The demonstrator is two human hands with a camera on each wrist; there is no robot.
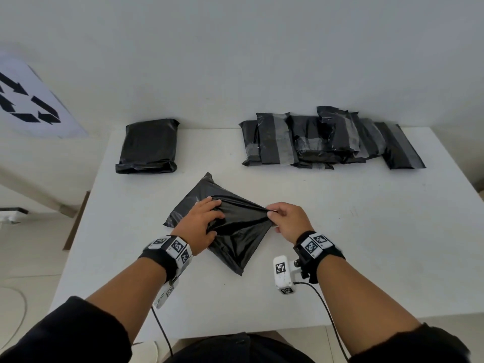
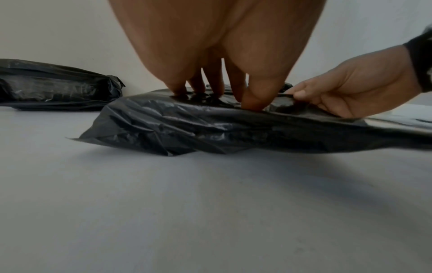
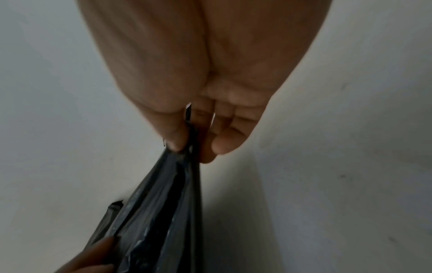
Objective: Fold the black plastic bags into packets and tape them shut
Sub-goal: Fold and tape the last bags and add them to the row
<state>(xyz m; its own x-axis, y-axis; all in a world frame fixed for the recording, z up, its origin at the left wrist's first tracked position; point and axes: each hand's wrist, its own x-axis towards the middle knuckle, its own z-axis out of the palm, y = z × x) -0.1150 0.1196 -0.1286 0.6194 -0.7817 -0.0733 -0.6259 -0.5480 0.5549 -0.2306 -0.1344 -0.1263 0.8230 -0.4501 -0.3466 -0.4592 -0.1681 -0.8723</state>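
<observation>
A crumpled black plastic bag (image 1: 235, 231) lies slantwise in the middle of the white table (image 1: 353, 231). My left hand (image 1: 203, 222) rests on its left half, with spread fingertips (image 2: 253, 103) pressing the plastic (image 2: 187, 125) down. My right hand (image 1: 271, 213) pinches the bag's right corner between thumb and forefinger and holds it a little above the table. The right wrist view shows that pinch (image 3: 187, 146) with the bag (image 3: 158, 212) stretched taut away from it. The part of the bag under my left palm is hidden.
A black bundle without tape (image 1: 148, 148) lies at the table's back left. A pile of several taped black packets (image 1: 327, 140) sits at the back right against the wall. A sheet with recycling arrows (image 1: 26, 100) lies off the table to the left.
</observation>
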